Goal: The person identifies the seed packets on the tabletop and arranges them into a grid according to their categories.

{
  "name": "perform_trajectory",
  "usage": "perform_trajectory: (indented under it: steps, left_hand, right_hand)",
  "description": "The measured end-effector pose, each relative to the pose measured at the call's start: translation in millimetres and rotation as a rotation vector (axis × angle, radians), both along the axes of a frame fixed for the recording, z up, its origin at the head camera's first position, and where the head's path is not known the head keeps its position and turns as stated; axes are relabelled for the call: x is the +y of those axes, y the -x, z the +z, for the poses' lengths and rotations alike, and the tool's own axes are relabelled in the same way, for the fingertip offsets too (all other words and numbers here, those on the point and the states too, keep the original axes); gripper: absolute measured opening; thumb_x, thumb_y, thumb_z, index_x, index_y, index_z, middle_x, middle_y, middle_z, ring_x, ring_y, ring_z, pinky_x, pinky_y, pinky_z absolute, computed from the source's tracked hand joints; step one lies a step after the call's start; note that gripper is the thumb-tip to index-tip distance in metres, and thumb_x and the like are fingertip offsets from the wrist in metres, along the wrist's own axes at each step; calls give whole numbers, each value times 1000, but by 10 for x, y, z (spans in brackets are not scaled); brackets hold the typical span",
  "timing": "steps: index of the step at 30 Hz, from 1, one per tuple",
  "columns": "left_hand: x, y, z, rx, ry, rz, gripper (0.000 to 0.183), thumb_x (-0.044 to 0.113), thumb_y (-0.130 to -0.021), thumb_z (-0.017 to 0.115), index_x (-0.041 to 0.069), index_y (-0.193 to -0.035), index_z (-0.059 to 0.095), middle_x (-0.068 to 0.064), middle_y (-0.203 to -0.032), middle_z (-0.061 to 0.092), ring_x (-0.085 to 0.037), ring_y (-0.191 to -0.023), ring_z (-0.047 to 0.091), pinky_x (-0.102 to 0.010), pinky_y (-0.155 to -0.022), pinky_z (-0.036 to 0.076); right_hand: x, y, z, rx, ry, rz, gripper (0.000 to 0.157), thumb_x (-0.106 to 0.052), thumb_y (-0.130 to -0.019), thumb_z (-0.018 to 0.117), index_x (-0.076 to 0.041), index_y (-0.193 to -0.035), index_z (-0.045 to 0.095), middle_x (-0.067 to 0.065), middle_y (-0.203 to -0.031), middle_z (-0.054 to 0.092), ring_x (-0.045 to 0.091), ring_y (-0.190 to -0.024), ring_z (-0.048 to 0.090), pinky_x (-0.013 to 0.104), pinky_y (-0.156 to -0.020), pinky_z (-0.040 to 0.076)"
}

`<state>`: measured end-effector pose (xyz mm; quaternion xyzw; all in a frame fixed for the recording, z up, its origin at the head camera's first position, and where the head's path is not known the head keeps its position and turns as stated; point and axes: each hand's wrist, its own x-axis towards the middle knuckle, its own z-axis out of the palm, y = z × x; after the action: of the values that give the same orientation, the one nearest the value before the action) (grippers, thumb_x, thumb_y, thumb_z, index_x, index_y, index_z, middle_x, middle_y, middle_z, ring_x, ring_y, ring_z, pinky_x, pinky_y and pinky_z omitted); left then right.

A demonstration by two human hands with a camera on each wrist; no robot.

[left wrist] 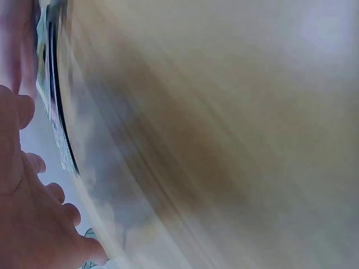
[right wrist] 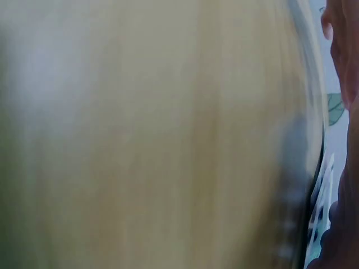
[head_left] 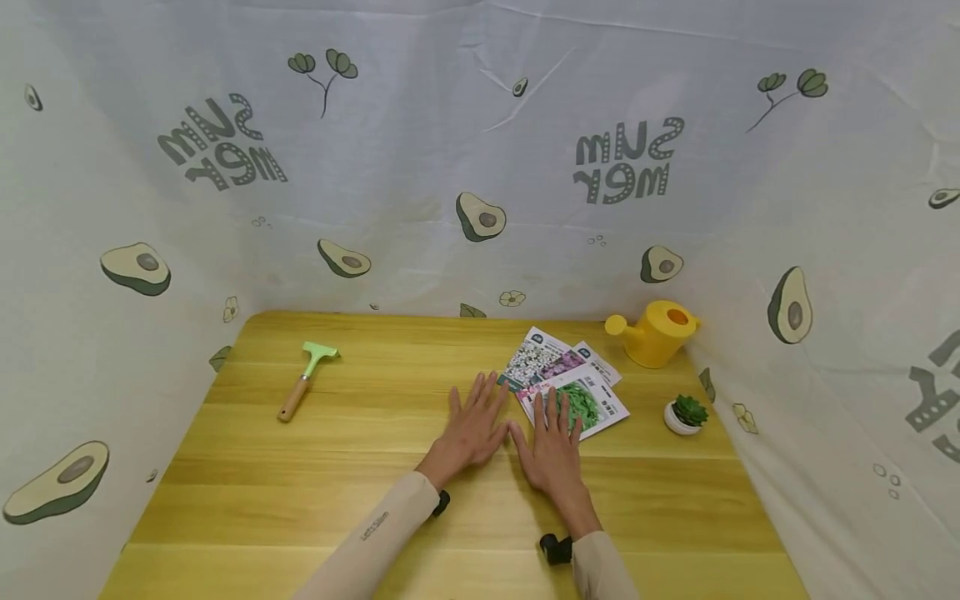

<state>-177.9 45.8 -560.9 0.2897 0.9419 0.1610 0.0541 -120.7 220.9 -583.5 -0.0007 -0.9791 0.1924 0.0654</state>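
Both hands are side by side near the middle of the wooden table (head_left: 360,483), palms down with fingers spread and thumbs nearly meeting. My left hand (head_left: 474,432) has its fingertips close to the left edge of several fanned, overlapping seed packets (head_left: 529,360). The fingers of my right hand (head_left: 553,454) overlap the front packet (head_left: 600,408), a white one with a green leafy picture. Neither hand grips anything. In the left wrist view the left hand (left wrist: 39,224) shows with its fingers extended; in the right wrist view only part of the right hand (right wrist: 349,168) appears.
A yellow watering can (head_left: 651,346) stands at the back right, with a small potted succulent (head_left: 688,412) in front of it. To the left lies a small hand tool (head_left: 306,379) with a light green head and wooden handle. Avocado-print cloth (head_left: 420,167) surrounds the table's back and sides.
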Motion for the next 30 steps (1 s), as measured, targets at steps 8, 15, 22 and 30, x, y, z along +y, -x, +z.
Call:
perform_trajectory:
  steps: [8,15,22,30]
  left_hand:
    - [77,98,-42,-47,-67,2,62,36,-117,41,11,-172,29,-9,-181,16,-34,-168,7,-78,-125,10]
    - [154,134,-100,-60,-29,3,60,34,-117,39,15,-173,29,-1,-181,16,-28,-168,5,-76,-126,6]
    - [192,221,-150,-53,16,-9,57,31,-118,37,15,-172,31,2,-180,19,-27,-168,7,-76,-126,2]
    - [199,185,39,-62,142,3,55,32,-117,40,17,-170,37,3,-179,27,-27,-167,15,-73,-128,12]
  right_hand:
    - [96,-17,-93,-7,25,-3,83,-55,-113,42,6,-168,28,31,-176,13,54,-163,4,82,-122,3]
    - [90,-42,-59,-31,23,16,79,-44,-111,55,7,-166,30,32,-175,14,55,-162,6,84,-120,6]
    - [82,-54,19,-73,15,21,79,-37,-109,62,6,-167,30,31,-176,14,55,-162,7,83,-121,6]
    - [99,-50,16,-43,28,20,79,-36,-107,64,7,-166,32,31,-176,16,55,-162,9,84,-120,6]
